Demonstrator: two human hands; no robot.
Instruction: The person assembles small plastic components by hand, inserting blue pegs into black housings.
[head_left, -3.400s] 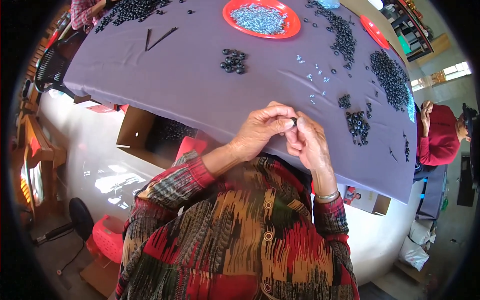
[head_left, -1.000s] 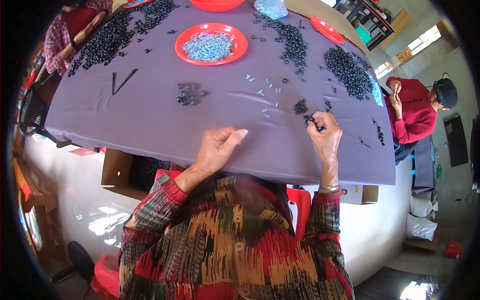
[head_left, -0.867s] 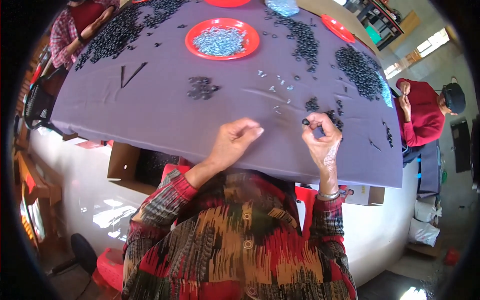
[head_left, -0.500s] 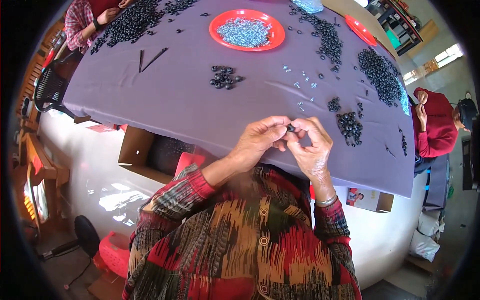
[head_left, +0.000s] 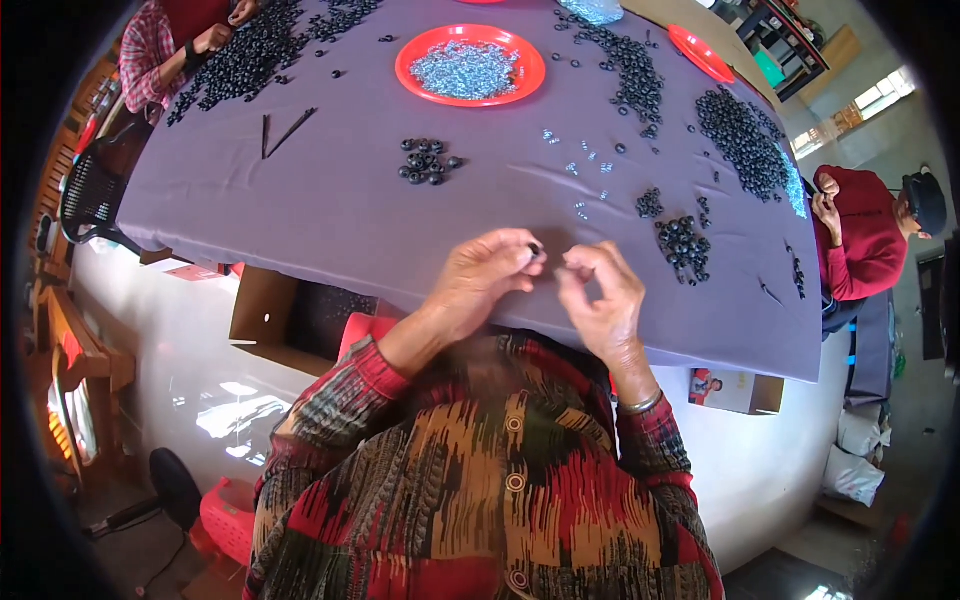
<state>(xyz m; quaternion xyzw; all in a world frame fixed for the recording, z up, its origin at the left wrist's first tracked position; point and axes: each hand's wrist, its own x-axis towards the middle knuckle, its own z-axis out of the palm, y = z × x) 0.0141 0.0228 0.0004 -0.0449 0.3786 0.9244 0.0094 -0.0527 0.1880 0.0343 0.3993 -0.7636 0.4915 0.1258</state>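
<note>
Above the near edge of the cloth-covered table, my left hand (head_left: 478, 278) pinches a small black round plastic piece (head_left: 535, 250) between thumb and forefinger. A short gap to its right is my right hand (head_left: 605, 300), thumb and finger drawn together; its fingertips are smeared, and anything between them cannot be made out. Beyond the hands lie a few loose small metal springs (head_left: 581, 211). Right of them is a group of black round pieces (head_left: 683, 250), with a cluster of smaller black parts (head_left: 649, 203) beside it. Another group of black round pieces (head_left: 428, 162) sits farther left.
A red plate (head_left: 404, 68) full of springs stands at the back. Large heaps of black pieces (head_left: 740, 145) lie right and far left (head_left: 245, 60). Two thin black sticks (head_left: 290, 133) rest at left. Co-workers sit at left (head_left: 150, 60) and right (head_left: 865, 225). An open cardboard box (head_left: 262, 310) stands below the table edge.
My hands were together on the black piece; now they are apart. The left hand keeps the piece, while the right has drawn away from it. The whole view has shifted slightly.
</note>
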